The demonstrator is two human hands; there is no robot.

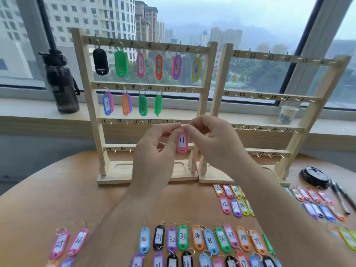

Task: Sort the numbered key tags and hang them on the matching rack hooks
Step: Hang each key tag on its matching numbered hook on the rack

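Note:
A pink key tag marked 11 [182, 143] hangs between my two hands in front of the left wooden rack [84, 78]. My left hand [156, 151] and my right hand [213, 143] both pinch it at its top, where the ring is hidden by my fingertips. The left rack carries tags on hooks 1 to 6 and 7 to 10; the hook labelled 11 [167, 89] is bare. A second rack [316, 105] to the right, numbered from 25, has bare hooks. Several numbered tags [221, 239] lie in rows on the table.
A dark water bottle [61, 83] and a small patterned cup [288, 114] stand on the window sill. A black round lid [314, 177] and pens [341, 197] lie at the table's right. More tags [234, 201] lie near the rack bases.

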